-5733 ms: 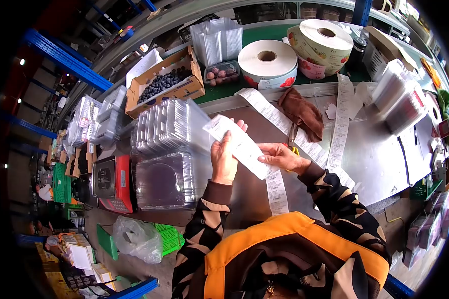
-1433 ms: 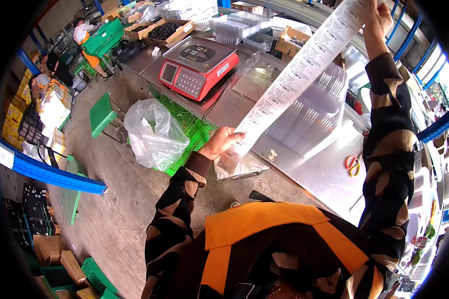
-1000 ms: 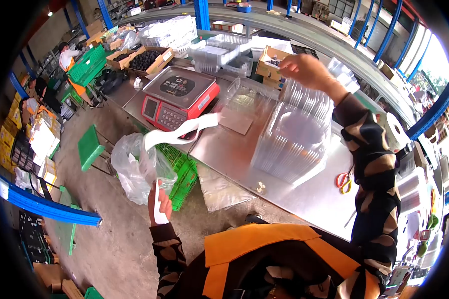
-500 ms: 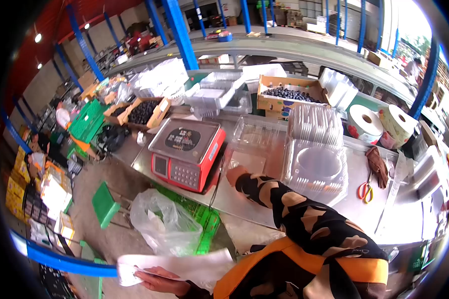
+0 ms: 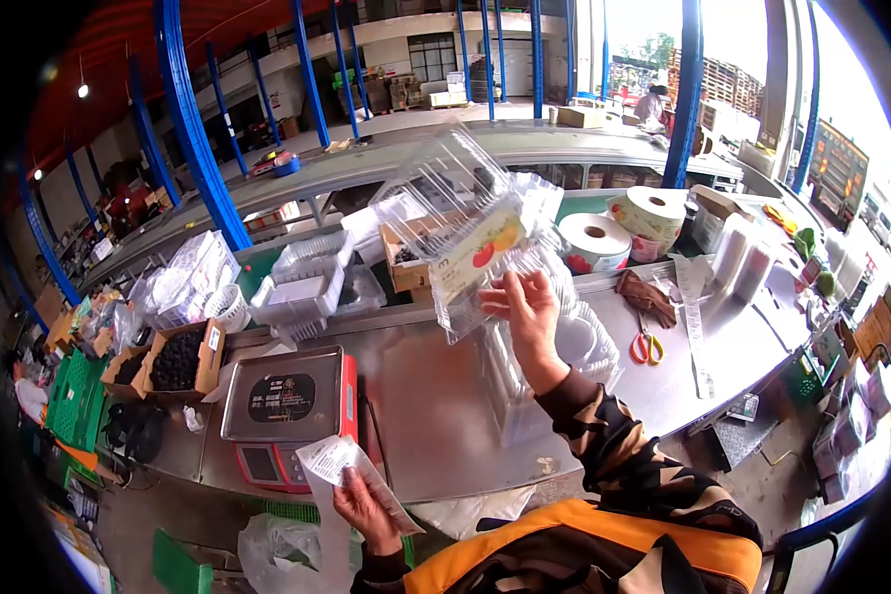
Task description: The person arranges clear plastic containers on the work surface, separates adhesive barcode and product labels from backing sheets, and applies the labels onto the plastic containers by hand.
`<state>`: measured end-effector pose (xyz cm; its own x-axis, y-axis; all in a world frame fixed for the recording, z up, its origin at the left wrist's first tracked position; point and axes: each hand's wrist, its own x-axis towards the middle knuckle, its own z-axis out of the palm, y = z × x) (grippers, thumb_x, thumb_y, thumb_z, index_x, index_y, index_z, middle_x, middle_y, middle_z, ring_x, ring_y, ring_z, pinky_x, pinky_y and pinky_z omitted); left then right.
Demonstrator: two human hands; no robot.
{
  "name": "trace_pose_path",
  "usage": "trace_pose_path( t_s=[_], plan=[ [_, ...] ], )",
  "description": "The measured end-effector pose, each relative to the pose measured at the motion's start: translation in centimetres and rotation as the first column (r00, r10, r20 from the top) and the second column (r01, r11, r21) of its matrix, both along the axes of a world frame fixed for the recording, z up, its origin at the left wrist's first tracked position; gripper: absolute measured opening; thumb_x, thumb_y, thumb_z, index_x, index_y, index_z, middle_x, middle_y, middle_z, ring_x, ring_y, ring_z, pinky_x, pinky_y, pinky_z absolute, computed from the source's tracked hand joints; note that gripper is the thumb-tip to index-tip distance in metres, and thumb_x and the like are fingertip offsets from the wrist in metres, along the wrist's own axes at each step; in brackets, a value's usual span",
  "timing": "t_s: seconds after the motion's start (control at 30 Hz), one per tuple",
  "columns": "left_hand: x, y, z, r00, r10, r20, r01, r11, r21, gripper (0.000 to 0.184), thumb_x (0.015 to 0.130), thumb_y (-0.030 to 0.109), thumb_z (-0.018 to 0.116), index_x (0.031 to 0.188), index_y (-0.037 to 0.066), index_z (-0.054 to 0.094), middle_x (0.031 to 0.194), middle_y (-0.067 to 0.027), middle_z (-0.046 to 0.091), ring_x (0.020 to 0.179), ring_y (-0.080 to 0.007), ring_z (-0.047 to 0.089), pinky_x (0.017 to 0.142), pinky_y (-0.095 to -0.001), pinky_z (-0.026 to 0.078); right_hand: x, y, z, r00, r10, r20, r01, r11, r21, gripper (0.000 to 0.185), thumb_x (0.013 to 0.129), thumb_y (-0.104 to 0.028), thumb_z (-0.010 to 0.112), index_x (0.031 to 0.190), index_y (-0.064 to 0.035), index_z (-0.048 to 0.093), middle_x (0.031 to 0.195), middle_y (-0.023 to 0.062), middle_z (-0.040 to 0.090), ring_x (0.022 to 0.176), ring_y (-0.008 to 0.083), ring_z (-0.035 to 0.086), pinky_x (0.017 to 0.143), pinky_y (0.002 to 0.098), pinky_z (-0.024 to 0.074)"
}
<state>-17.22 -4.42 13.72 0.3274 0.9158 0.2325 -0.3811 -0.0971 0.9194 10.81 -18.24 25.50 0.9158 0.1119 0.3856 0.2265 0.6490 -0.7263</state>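
My right hand (image 5: 528, 309) is raised over the metal table, its fingers pinching the near edge of an open, clear plastic clamshell box (image 5: 445, 178). A card or label with printed fruit (image 5: 477, 255) shows on the box's side. Low in front of me, my left hand (image 5: 366, 507) is closed on a white strip of printed paper (image 5: 329, 463) that hangs down beside the scale. The red digital scale (image 5: 285, 398) stands to the left with a bare weighing plate. Behind and below my right hand sits a stack of clear clamshell boxes (image 5: 594, 346), partly hidden.
Scissors (image 5: 646, 346) and a brown glove (image 5: 648, 297) lie to the right, near label rolls (image 5: 594, 238). Cartons of dark grapes (image 5: 178, 360) stand at far left; another grape carton (image 5: 398, 259) is partly covered. Clear trays (image 5: 302, 287) are stacked at the back.
My right hand has risen off the table with the clamshell box. My left hand has brought the paper strip up beside the scale. The view has turned right.
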Motion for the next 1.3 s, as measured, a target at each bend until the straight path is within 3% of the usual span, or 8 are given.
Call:
trace_pose_path(
  t_s=[0.2, 0.47, 0.6, 0.7, 0.8, 0.87, 1.03, 1.3],
  plan=[
    [7.7, -3.5, 2.9, 0.953, -0.297, 0.067, 0.292, 0.953, 0.080, 0.024, 0.099, 0.019, 0.058, 0.106, -0.003, 0.064, 0.098, -0.0029, 0.067, 0.089, -0.0077, 0.057, 0.081, -0.0250, 0.045, -2.3, -9.2, -5.3, 0.947, 0.029, -0.321, 0.009, 0.993, 0.115, 0.015, 0.096, -0.017, 0.062, 0.097, -0.0086, 0.049, 0.092, 0.0099, 0.064, 0.085, 0.0284, 0.071, 0.071, 0.0398, 0.0611],
    [20.7, -1.4, 5.5, 0.742, -0.660, 0.117, 0.669, 0.740, -0.067, 0.024, 0.096, 0.023, 0.061, 0.109, 0.003, 0.066, 0.100, -0.0025, 0.069, 0.088, -0.0085, 0.061, 0.082, -0.0249, 0.048, -5.5, -14.1, -6.9, 0.829, 0.118, -0.546, -0.052, 0.990, 0.135, 0.017, 0.097, -0.020, 0.061, 0.094, -0.0091, 0.047, 0.096, 0.0122, 0.068, 0.090, 0.0280, 0.071, 0.072, 0.0366, 0.0610],
    [26.4, -2.3, 6.6, 0.630, -0.769, 0.109, 0.772, 0.635, 0.020, 0.032, 0.097, 0.024, 0.055, 0.117, 0.000, 0.063, 0.109, -0.0135, 0.069, 0.092, -0.0170, 0.068, 0.076, -0.0295, 0.057, -5.1, -18.5, -5.6, 0.796, 0.189, -0.574, -0.344, 0.923, -0.173, 0.036, 0.100, -0.039, 0.051, 0.112, -0.0049, 0.051, 0.104, 0.0151, 0.069, 0.087, 0.0262, 0.072, 0.066, 0.0325, 0.0586],
    [28.6, -2.0, 7.1, 0.602, -0.781, 0.165, 0.795, 0.605, -0.039, 0.031, 0.098, 0.020, 0.056, 0.119, -0.002, 0.061, 0.117, -0.0167, 0.066, 0.102, -0.0246, 0.068, 0.081, -0.0342, 0.058, -3.5, -24.6, -4.5, 0.757, 0.331, -0.563, -0.648, 0.492, -0.582, 0.050, 0.099, -0.047, 0.051, 0.093, 0.0001, 0.066, 0.086, 0.0114, 0.073, 0.074, 0.0187, 0.072, 0.061, 0.0261, 0.0553],
    [27.7, -1.6, 11.5, 0.700, -0.659, 0.276, 0.689, 0.725, -0.017, 0.029, 0.099, 0.020, 0.055, 0.115, -0.003, 0.062, 0.105, -0.0178, 0.070, 0.083, -0.0222, 0.070, 0.070, -0.0321, 0.059, -0.8, -27.2, -2.1, 0.735, 0.509, -0.448, -0.665, 0.413, -0.622, 0.040, 0.098, -0.038, 0.056, 0.092, -0.0002, 0.066, 0.083, 0.0084, 0.072, 0.071, 0.0164, 0.071, 0.059, 0.0241, 0.0528],
    [26.5, -0.6, 14.0, 0.686, -0.701, 0.198, 0.706, 0.706, 0.054, 0.033, 0.098, 0.016, 0.054, 0.123, -0.005, 0.058, 0.119, -0.0194, 0.064, 0.107, -0.0284, 0.066, 0.084, -0.0389, 0.058, 1.4, -25.6, 1.1, 0.777, 0.572, -0.263, -0.587, 0.507, -0.631, 0.031, 0.096, -0.032, 0.062, 0.097, -0.0013, 0.063, 0.092, 0.0085, 0.072, 0.081, 0.0159, 0.071, 0.065, 0.0235, 0.0523],
    [25.1, -3.6, 17.1, 0.808, -0.571, 0.147, 0.544, 0.818, 0.189, 0.035, 0.098, 0.019, 0.057, 0.124, -0.004, 0.057, 0.117, -0.0198, 0.066, 0.102, -0.0253, 0.067, 0.089, -0.0358, 0.056, 4.7, -14.3, 5.7, 0.757, 0.490, 0.433, -0.170, 0.787, -0.593, 0.033, 0.085, -0.025, 0.076, 0.091, -0.0023, 0.051, 0.104, 0.0117, 0.067, 0.094, 0.0207, 0.065, 0.077, 0.0317, 0.0519],
    [21.2, -5.1, 13.9, 0.757, -0.634, 0.156, 0.646, 0.762, -0.041, 0.026, 0.097, 0.020, 0.060, 0.118, 0.004, 0.061, 0.106, -0.0048, 0.068, 0.093, -0.0118, 0.066, 0.076, -0.0266, 0.055, 4.3, -7.0, 3.4, 0.621, 0.731, 0.282, -0.466, 0.634, -0.617, 0.024, 0.084, -0.003, 0.074, 0.092, -0.0036, 0.052, 0.082, 0.0022, 0.061, 0.079, 0.0073, 0.060, 0.071, 0.0261, 0.0516]
  ],
)
